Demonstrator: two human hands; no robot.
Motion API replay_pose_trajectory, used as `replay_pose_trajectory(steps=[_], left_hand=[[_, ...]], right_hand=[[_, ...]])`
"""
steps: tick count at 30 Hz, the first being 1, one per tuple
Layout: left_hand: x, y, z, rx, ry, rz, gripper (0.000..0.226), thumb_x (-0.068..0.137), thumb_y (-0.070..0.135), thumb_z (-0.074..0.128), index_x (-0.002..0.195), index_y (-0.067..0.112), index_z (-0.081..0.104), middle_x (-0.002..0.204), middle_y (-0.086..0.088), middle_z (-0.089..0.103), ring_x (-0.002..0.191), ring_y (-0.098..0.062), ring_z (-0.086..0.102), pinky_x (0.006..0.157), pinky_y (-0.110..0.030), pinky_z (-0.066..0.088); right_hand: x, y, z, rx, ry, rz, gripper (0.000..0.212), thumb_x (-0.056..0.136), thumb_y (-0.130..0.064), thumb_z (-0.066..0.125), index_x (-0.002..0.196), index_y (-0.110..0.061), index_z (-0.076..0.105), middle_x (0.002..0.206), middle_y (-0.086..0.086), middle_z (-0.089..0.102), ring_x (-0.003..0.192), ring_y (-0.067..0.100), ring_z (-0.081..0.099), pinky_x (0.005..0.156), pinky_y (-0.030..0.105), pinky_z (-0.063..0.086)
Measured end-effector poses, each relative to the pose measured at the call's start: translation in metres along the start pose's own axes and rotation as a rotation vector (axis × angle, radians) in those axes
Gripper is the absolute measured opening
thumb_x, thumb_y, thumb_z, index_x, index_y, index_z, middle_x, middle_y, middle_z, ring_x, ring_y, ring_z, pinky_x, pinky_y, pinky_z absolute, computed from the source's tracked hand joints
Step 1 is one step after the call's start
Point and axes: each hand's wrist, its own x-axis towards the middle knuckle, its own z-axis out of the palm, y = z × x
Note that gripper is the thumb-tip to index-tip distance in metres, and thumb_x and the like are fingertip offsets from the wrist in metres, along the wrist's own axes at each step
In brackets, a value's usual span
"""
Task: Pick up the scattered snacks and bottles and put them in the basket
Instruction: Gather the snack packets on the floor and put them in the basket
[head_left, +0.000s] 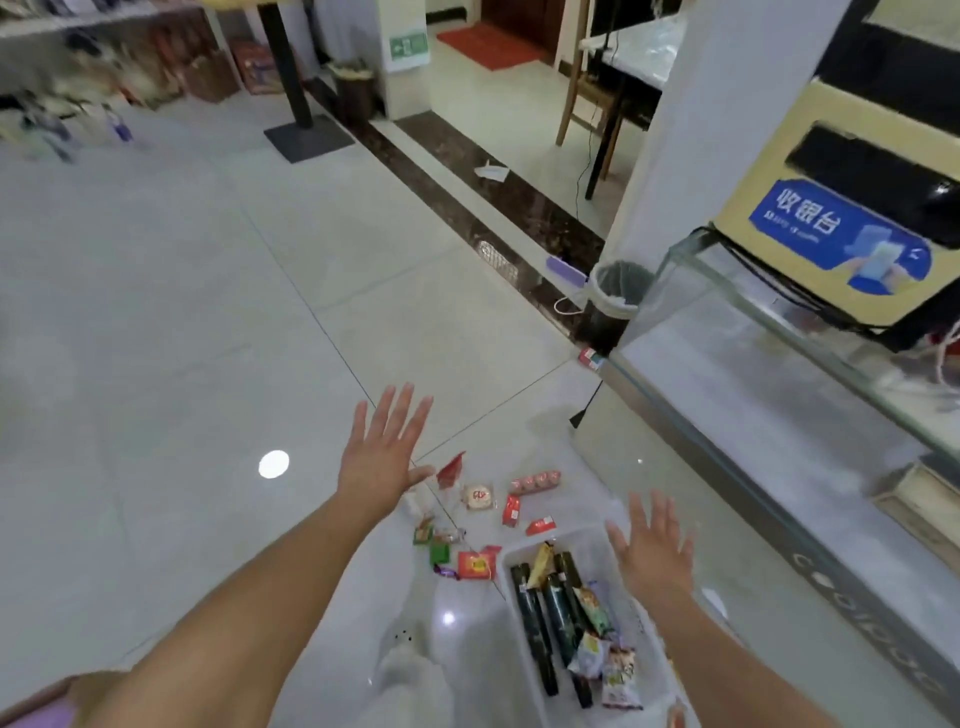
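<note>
My left hand (382, 457) and right hand (655, 553) are both held out flat, fingers spread, holding nothing. The right one hovers over the white basket (524, 545) on the floor (182, 312), which holds dark bottles (535, 623) and snack packets (605, 654). Just left of and beyond the basket, scattered snacks (478, 497) lie on the tiles, my left hand above their far edge. A glass counter (753, 374) stands right of the basket.

Glossy grey tile floor (182, 312) w/ dark marble strip (467, 171), glass counter (753, 374) right, white pillar (727, 130) behind
</note>
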Motion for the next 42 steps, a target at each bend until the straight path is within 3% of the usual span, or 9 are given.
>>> replay_pose_trajectory(steps=[3,7,12,17,21,25,29,35,42], left_hand=[[0.024,-0.046,-0.017,0.043,-0.018,0.053,0.11,0.067,0.065,0.067,0.148,0.02,0.008,0.155,-0.009,0.026,0.141,-0.03,0.03,0.113,-0.046,-0.006],[0.068,-0.078,-0.026,0.044,0.056,0.096,0.095,0.087,0.064,0.042,0.145,0.025,-0.022,0.15,-0.003,-0.025,0.147,-0.027,-0.01,0.11,-0.043,-0.024],[0.117,-0.091,-0.02,0.032,0.102,0.199,0.09,0.089,0.062,0.039,0.142,0.024,-0.021,0.155,-0.005,-0.021,0.146,-0.029,-0.011,0.115,-0.049,-0.011],[0.205,-0.11,-0.026,0.105,0.13,0.446,0.091,0.09,0.063,0.036,0.141,0.025,-0.029,0.154,-0.005,-0.028,0.145,-0.028,-0.018,0.111,-0.046,-0.021],[0.286,-0.12,-0.029,0.152,0.107,0.592,0.092,0.089,0.065,0.035,0.147,0.023,-0.024,0.156,-0.006,-0.025,0.145,-0.029,-0.019,0.114,-0.05,-0.011],[0.315,-0.127,-0.035,0.237,0.055,0.847,0.094,0.088,0.063,0.04,0.148,0.023,-0.021,0.158,-0.007,-0.021,0.145,-0.028,-0.017,0.114,-0.049,-0.011],[0.326,-0.113,-0.02,0.236,0.043,1.001,0.095,0.088,0.063,0.04,0.148,0.022,-0.021,0.157,-0.007,-0.022,0.145,-0.029,-0.018,0.113,-0.048,-0.015],[0.325,-0.074,0.126,0.304,0.046,1.175,0.094,0.089,0.064,0.036,0.145,0.02,-0.025,0.157,-0.009,-0.021,0.145,-0.029,-0.018,0.109,-0.048,-0.018],[0.31,0.041,0.408,0.31,0.027,1.308,0.084,0.094,0.06,0.028,0.138,0.02,-0.031,0.148,-0.004,-0.034,0.143,-0.026,-0.024,0.11,-0.044,-0.019]], right_hand=[[-0.001,-0.033,-0.005,0.044,-0.006,0.084,0.063,0.097,-0.053,0.015,0.152,-0.025,0.001,0.16,0.004,-0.011,0.148,0.024,-0.011,0.118,0.052,-0.008],[-0.001,-0.053,-0.019,0.058,0.023,0.204,0.061,0.098,-0.051,0.017,0.152,-0.025,0.004,0.16,0.004,-0.011,0.148,0.023,-0.011,0.115,0.051,-0.01],[0.01,-0.069,-0.021,0.071,0.066,0.315,0.059,0.098,-0.049,0.019,0.151,-0.023,0.009,0.16,0.006,-0.006,0.148,0.024,-0.008,0.115,0.052,-0.009],[0.008,-0.102,-0.008,0.143,0.082,0.56,0.06,0.097,-0.051,0.017,0.151,-0.025,0.007,0.16,0.005,-0.004,0.148,0.024,-0.004,0.116,0.053,-0.005],[0.013,-0.157,0.003,0.264,0.073,0.8,0.059,0.098,-0.049,0.02,0.151,-0.024,0.01,0.161,0.006,-0.001,0.148,0.024,-0.001,0.117,0.05,0.002],[-0.006,-0.223,0.013,0.353,0.091,0.951,0.061,0.096,-0.052,0.02,0.15,-0.026,0.011,0.16,0.005,0.004,0.148,0.025,0.003,0.116,0.052,0.003],[-0.017,-0.262,0.041,0.409,0.072,1.104,0.062,0.097,-0.054,0.019,0.152,-0.027,0.006,0.161,0.003,-0.004,0.148,0.021,-0.005,0.116,0.052,-0.003],[0.035,-0.28,0.16,0.43,0.11,1.211,0.064,0.097,-0.052,0.022,0.152,-0.025,0.003,0.161,0.004,-0.006,0.148,0.022,-0.007,0.116,0.052,-0.005],[0.183,-0.259,0.425,0.61,0.064,1.356,0.072,0.096,-0.055,0.022,0.151,-0.015,0.001,0.16,0.007,-0.005,0.148,0.024,-0.002,0.118,0.048,0.003]])
